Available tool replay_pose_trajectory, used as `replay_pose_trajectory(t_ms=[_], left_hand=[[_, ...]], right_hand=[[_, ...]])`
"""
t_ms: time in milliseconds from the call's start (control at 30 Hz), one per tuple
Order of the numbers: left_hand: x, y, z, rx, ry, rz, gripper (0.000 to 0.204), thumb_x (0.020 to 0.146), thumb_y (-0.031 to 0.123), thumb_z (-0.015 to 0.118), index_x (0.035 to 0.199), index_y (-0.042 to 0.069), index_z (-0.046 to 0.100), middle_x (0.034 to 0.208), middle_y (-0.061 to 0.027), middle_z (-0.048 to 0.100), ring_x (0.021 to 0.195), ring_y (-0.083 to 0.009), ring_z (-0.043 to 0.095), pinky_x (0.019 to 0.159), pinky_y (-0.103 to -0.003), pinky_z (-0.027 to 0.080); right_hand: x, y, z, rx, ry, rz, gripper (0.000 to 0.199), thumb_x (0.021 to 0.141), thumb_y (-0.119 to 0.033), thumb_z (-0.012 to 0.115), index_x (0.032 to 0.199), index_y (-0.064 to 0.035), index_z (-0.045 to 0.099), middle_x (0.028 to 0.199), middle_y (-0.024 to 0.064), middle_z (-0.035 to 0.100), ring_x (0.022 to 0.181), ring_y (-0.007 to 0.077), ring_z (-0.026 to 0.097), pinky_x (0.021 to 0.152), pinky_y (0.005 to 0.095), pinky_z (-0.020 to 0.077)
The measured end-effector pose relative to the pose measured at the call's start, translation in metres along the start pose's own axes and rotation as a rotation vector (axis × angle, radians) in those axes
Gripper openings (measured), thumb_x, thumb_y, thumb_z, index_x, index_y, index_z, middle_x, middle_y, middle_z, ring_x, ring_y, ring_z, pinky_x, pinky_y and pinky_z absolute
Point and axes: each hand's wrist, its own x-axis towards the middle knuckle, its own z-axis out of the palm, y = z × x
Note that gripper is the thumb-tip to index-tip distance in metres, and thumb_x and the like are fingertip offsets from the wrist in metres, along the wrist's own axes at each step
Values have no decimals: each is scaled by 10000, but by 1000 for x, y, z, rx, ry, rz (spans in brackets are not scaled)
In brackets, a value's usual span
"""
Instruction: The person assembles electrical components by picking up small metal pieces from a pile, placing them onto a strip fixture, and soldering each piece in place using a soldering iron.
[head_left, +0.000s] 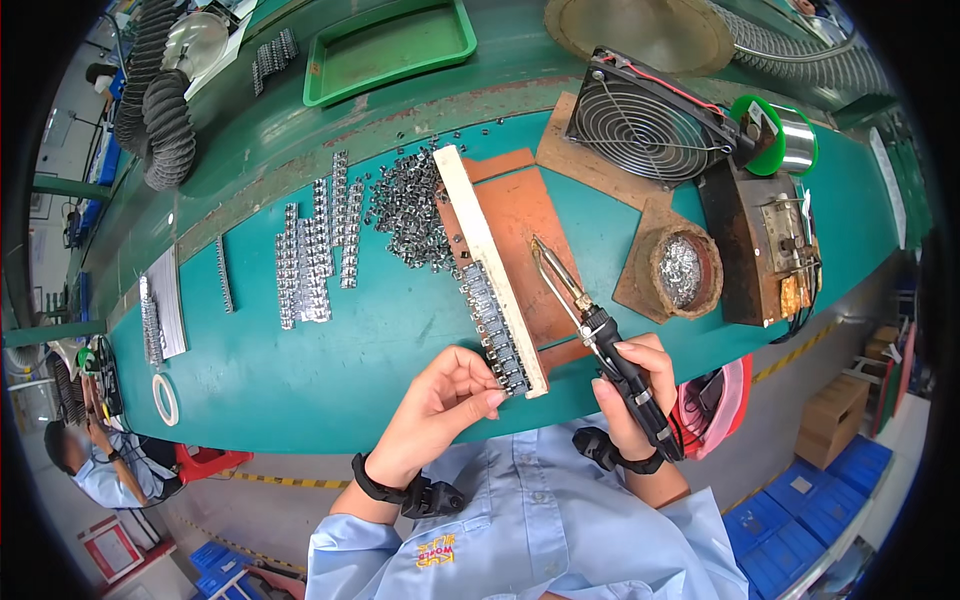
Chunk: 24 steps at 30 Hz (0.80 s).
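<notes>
My right hand (640, 390) is wrapped round a black-handled soldering iron (612, 345) with a thin metal tube along its side. The iron's tip points up and away over a brown board (520, 225). A cream-coloured bar (490, 260) lies along this board's left side. Against the bar's near half rests a row of small dark and silver components (492, 325). My left hand (440, 400) has its fingers closed at the row's near end, thumb and fingertips touching it. Left of the bar's far half lies a heap of loose small metal parts (410, 210).
Several finished-looking component strips (315, 245) lie at left, near a white tape ring (165, 400). A fan (650, 120), a solder wire spool (785, 138), a round pot of metal scraps (682, 270) and a dark control box (760, 240) stand right. A green tray (390, 55) is behind.
</notes>
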Motion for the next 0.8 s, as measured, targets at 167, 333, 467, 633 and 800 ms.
replay_pose_trajectory(t_ms=[167, 333, 467, 633, 800], left_hand=[[-1, 0, 1, 6, -14, 10, 164, 815, -16, 561, 917, 40, 445, 836, -17, 541, 765, -94, 543, 693, -227, 446], [-1, -2, -1, 3, -38, 19, 154, 834, -19, 541, 933, 39, 438, 864, -15, 537, 806, -80, 526, 714, -226, 438], [-1, -4, -1, -12, -37, 13, 154, 834, -21, 539, 933, 38, 437, 859, -17, 539, 803, -83, 530, 717, -225, 437], [-1, -6, -1, -30, -44, 16, 154, 833, -23, 538, 930, 37, 434, 854, -19, 542, 799, -88, 537, 722, -225, 436], [-1, -5, 0, -34, -33, 16, 156, 831, -25, 538, 928, 37, 433, 852, -19, 541, 800, -90, 540, 726, -224, 437]], right_hand=[[0, 0, -1, -10, -5, -14, 367, 733, -28, 624, 1056, -19, 449, 863, 81, 460, 703, 121, 449, 648, 236, 382], [1, 1, 0, -54, -15, -39, 391, 714, 28, 621, 1060, -34, 450, 871, 85, 463, 705, 127, 463, 643, 238, 392], [0, 2, 0, -59, -17, -39, 409, 702, 56, 620, 1062, -40, 451, 875, 85, 467, 711, 131, 471, 648, 239, 397], [0, 1, 1, -64, -16, -25, 409, 702, 54, 621, 1062, -39, 451, 878, 86, 469, 714, 132, 472, 651, 239, 400], [0, 0, 1, -64, -18, -26, 404, 705, 50, 621, 1061, -40, 452, 879, 86, 469, 717, 132, 471, 650, 237, 398]])
